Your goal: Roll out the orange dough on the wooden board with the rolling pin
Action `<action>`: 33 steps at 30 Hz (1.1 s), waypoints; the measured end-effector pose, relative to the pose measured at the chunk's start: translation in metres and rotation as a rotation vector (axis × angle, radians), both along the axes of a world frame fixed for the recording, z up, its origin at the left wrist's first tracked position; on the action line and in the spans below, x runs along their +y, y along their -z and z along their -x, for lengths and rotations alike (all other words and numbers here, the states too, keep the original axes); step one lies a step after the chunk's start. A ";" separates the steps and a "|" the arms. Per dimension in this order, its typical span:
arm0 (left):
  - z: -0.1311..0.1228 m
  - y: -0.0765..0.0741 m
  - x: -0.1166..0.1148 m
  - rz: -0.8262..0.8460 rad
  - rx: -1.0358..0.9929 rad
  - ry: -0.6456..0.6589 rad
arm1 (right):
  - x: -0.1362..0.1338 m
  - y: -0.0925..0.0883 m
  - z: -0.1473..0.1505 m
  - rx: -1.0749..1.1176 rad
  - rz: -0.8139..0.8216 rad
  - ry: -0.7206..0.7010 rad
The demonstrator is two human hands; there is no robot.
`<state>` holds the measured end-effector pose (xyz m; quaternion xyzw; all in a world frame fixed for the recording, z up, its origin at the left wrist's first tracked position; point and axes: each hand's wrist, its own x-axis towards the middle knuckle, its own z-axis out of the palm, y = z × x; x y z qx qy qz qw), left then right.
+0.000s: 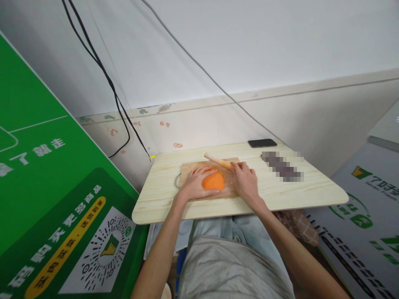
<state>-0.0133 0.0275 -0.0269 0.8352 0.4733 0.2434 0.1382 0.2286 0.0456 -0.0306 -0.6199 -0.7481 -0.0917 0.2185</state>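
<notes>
A smooth lump of orange dough (213, 181) sits on a wooden cutting board (199, 197), which has a metal ring handle at its left end. My left hand (196, 182) curves around the dough's left side, fingers over the back and thumb along the front. In my right hand (245, 179) is a slim wooden rolling pin (217, 160), gripped near its right end. Its free end points to the far left, behind the dough, and orange tints part of its length. Whether pin and dough touch, I cannot tell.
The board rests on a light wooden table (165, 207) against the wall. A black phone (262, 143) lies at the back right, near a pixelated dark object (282, 166). A green printed panel (71, 166) stands left; a white one (358, 199) stands right. Cables hang along the wall.
</notes>
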 end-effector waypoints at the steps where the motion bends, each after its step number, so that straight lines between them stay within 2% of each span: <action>1: 0.000 -0.001 0.000 0.011 0.026 0.000 | 0.000 0.000 0.000 0.001 -0.002 0.001; 8: -0.005 -0.001 0.000 -0.016 0.017 -0.068 | -0.001 0.000 0.000 0.021 -0.017 -0.011; 14: -0.016 -0.003 -0.004 -0.094 0.035 -0.296 | -0.003 -0.003 0.000 0.043 -0.017 -0.027; 18: -0.008 0.004 0.001 -0.115 -0.168 -0.321 | -0.002 -0.002 -0.002 0.065 -0.024 -0.047; 20: -0.002 0.008 0.006 -0.149 -0.344 -0.402 | -0.001 0.000 -0.003 0.061 -0.024 -0.077; 23: 0.005 0.013 0.011 -0.221 -0.549 -0.555 | 0.001 0.001 -0.002 0.020 -0.006 -0.218; 26: 0.007 0.014 0.013 -0.291 -0.596 -0.646 | 0.003 -0.001 0.001 -0.015 0.027 -0.417; 29: 0.007 0.013 0.014 -0.317 -0.529 -0.652 | 0.006 -0.008 0.002 -0.005 0.039 -0.537; 33: 0.005 0.014 0.018 -0.234 -0.397 -0.582 | 0.016 -0.023 -0.001 0.021 0.054 -0.647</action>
